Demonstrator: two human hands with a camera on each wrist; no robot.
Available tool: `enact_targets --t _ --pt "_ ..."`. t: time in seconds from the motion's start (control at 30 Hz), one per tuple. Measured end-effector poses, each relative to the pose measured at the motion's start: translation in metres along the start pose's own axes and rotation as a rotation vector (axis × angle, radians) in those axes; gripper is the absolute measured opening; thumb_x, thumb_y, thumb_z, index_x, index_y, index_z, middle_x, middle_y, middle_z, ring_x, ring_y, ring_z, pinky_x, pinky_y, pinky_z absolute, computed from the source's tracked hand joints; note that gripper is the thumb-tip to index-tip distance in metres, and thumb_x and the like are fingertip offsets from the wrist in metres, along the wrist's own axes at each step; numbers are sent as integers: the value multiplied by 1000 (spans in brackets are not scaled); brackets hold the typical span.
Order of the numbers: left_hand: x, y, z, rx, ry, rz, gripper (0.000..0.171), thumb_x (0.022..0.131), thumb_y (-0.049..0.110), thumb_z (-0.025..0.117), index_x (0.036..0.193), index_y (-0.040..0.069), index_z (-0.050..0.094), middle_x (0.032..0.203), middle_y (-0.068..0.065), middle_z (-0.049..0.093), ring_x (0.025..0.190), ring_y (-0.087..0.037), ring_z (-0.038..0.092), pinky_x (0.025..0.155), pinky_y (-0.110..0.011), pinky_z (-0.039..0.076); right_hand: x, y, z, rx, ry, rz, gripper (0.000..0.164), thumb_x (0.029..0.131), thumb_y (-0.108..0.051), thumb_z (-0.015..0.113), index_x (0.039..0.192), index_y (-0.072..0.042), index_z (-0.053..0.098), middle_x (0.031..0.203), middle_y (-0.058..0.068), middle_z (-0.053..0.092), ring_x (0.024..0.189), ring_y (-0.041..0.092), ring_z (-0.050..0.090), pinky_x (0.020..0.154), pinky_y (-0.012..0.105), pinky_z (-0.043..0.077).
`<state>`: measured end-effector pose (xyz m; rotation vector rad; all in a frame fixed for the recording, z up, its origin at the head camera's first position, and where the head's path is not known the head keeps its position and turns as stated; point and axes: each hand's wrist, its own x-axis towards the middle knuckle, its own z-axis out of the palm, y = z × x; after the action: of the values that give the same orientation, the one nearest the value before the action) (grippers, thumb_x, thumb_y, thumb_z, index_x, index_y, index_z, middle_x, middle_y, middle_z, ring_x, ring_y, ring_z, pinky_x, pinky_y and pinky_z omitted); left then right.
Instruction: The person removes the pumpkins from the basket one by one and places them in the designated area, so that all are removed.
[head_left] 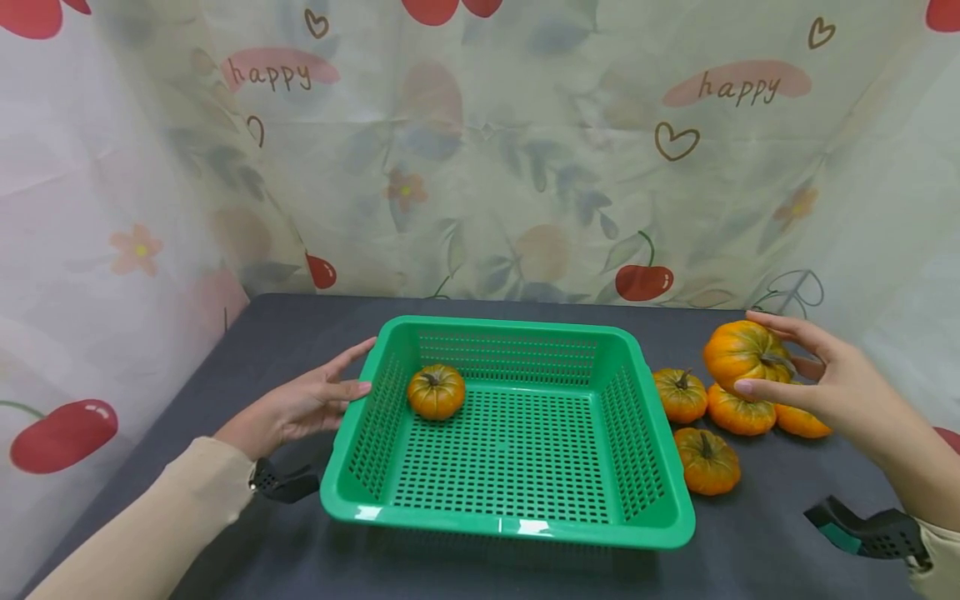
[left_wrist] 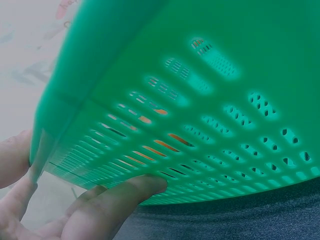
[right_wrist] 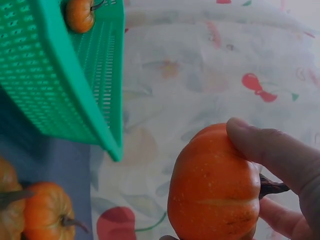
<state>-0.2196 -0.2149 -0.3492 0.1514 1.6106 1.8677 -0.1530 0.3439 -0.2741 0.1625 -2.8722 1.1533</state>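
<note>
A green plastic basket (head_left: 502,517) with slotted walls stands mid-table, one small orange pumpkin (head_left: 437,392) inside near its left wall. My left hand (head_left: 311,400) grips the basket's left rim. Seen from the left wrist, the thumb and a finger pinch the rim, while other fingers (left_wrist: 115,205) lie along the outer wall. To the right of the basket, my right hand (head_left: 840,375) holds another pumpkin (head_left: 738,354) between thumb and fingers, above the pumpkins on the table. Its dark stem (right_wrist: 272,187) points toward the palm in the right wrist view.
Several more pumpkins (head_left: 707,461) lie on the dark grey tabletop (head_left: 787,517) by the basket's right side, some close together. A printed cloth (head_left: 487,167) with cherries, hearts and "happy" lettering hangs behind the table and at both sides.
</note>
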Motion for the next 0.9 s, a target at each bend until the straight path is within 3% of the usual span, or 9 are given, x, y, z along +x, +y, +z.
enact_targets --t 0.17,0.23,0.33,0.37,0.5,0.53,0.6,0.8,0.9 --pt "1 0 0 2 1 -2 87 99 8 54 155 37 -5 140 -18 46 98 -23 69 85 -45 57 -6 17 1 -31 6 44 80 89 -31 72 154 -32 25 161 15 12 131 60 28 93 51 49" --pt "1 0 0 1 -2 0 87 99 8 55 155 38 -5 140 -18 47 98 -23 69 85 -45 57 -9 24 2 -29 12 62 81 89 -33 72 154 -32 24 162 12 12 129 62 30 91 63 43" --pt "1 0 0 -2 -3 1 87 99 9 55 155 38 -4 139 -18 47 97 -23 70 84 -45 57 -13 35 2 -40 31 78 80 88 -33 72 153 -34 25 162 2 15 128 59 33 93 50 46" --pt "1 0 0 -2 -3 2 87 99 9 55 155 38 -4 139 -18 47 97 -22 70 84 -44 58 -15 38 3 -34 34 81 81 88 -33 72 154 -33 24 162 2 15 128 60 33 93 57 43" --pt "1 1 0 -3 -2 1 86 99 8 55 155 39 -3 139 -18 47 97 -22 70 84 -45 57 -18 49 3 -31 23 102 82 89 -32 71 155 -30 22 162 13 11 125 63 32 77 29 51" --pt "1 0 -1 -2 -2 2 87 99 8 55 155 39 -3 139 -18 47 97 -22 70 85 -45 57 -19 51 3 -28 14 111 83 89 -32 71 155 -30 20 161 18 8 125 65 31 77 36 53" --pt "1 0 -1 -2 -2 2 87 99 8 55 155 39 -3 139 -18 47 97 -23 70 85 -45 57 -21 57 5 -40 4 123 84 90 -33 70 156 -29 18 160 25 6 126 63 31 73 30 52" --pt "0 -1 -1 -10 -1 1 87 98 8 55 155 39 -3 138 -17 49 96 -23 70 85 -46 57 -30 77 12 -59 -28 168 86 91 -37 68 157 -23 16 158 29 8 127 57 26 85 64 42" --pt "0 -1 -1 -4 2 1 87 98 9 56 155 38 -3 138 -17 47 96 -23 70 85 -46 57 -34 86 14 -83 -67 205 87 91 -40 67 157 -16 16 154 36 11 119 59 36 77 55 49"
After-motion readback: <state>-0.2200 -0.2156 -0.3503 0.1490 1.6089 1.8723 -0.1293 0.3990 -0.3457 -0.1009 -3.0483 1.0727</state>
